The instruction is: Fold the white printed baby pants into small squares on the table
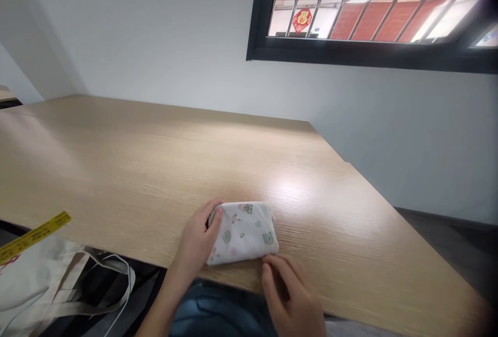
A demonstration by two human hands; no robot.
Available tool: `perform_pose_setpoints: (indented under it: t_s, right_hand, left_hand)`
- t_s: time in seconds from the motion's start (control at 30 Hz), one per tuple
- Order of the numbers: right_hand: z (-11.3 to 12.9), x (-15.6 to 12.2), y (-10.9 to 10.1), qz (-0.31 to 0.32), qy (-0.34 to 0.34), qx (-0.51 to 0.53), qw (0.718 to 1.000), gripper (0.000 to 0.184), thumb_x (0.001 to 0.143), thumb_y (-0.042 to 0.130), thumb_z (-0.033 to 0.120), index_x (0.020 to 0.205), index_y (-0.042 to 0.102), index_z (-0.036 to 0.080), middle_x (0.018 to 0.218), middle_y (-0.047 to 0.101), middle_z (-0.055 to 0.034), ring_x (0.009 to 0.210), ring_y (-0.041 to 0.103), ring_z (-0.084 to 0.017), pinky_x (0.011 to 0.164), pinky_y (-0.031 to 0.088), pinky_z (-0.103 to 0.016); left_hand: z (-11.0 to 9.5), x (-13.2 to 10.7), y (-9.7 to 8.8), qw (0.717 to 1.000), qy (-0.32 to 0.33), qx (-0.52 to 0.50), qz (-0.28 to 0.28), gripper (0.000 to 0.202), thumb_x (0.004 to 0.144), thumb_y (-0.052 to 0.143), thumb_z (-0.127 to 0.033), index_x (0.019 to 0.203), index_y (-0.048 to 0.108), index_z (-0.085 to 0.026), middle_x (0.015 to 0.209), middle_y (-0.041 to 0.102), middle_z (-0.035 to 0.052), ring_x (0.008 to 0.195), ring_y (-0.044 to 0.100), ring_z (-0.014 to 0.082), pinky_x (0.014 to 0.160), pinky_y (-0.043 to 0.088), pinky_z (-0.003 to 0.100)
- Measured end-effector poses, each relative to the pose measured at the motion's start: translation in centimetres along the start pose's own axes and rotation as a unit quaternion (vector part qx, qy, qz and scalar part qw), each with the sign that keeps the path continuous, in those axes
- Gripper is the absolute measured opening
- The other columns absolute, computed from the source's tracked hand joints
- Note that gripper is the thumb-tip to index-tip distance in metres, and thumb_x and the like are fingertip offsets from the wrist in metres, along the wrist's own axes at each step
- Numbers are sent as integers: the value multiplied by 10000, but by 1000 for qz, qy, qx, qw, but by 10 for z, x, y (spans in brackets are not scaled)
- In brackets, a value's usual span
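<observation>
Near the front edge of the pale wooden surface [155, 171] lies a small folded cloth [243, 232], white with little printed figures in green, pink and yellow. It rests flat, folded into a thick rectangular pad, just in from the edge closest to the person.

The left hand [198, 241] is at the cloth's left end, fingers curled loosely around that end with the thumb resting on top of the fabric, so it grips the fold lightly rather than lying flat. The right hand [290, 295] sits at the cloth's near right corner; its fingers are held close together and bent, with the fingertips [268, 261] touching the lower edge of the cloth. Whether it actually pinches the fabric cannot be told from this angle.

Below the surface on the left, a light canvas bag [46, 285] sits with its long straps trailing loose; what is inside it cannot be seen. A red mark shows at the bag's far left edge, too cut off to read. A yellow strip [35, 234] with small dark printing crosses above the bag at the edge of the surface; the printing is too small to read.

Blue fabric [218, 311] shows between the two forearms. High on the grey wall [155, 41] is a dark-framed window [369, 10], and through it hangs a red ornament [302, 19] with a gold character, blurred beyond reading.
</observation>
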State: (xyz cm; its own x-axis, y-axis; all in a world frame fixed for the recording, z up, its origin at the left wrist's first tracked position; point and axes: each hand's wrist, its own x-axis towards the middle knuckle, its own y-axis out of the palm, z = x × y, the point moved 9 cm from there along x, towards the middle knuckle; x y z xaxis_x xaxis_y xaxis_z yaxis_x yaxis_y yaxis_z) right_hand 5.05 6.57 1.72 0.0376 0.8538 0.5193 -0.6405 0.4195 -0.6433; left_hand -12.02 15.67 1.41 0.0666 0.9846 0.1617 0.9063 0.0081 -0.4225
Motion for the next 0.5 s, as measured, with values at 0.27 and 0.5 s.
perform_pose_setpoints:
  t_s: [0.27, 0.5]
  right_hand:
    - [-9, 50, 29, 103, 44, -45, 993, 308, 873, 358, 326, 1039, 568, 173, 1081, 557, -105, 993, 498, -256, 867, 407, -445]
    - [-4, 34, 31, 149, 116, 30, 982, 404, 836, 409, 372, 1168, 519, 168, 980, 617, -91, 881, 584, -221, 731, 491, -341]
  left_hand:
    - [12, -59, 8, 989, -120, 74, 47, 265, 839, 414, -431, 781, 500, -186, 730, 578, 17, 678, 535, 177, 618, 401, 281]
    - [7, -49, 7, 993, -105, -43, 18, 386, 835, 428, -399, 1154, 441, -183, 1113, 574, 83, 975, 557, 214, 805, 443, 328]
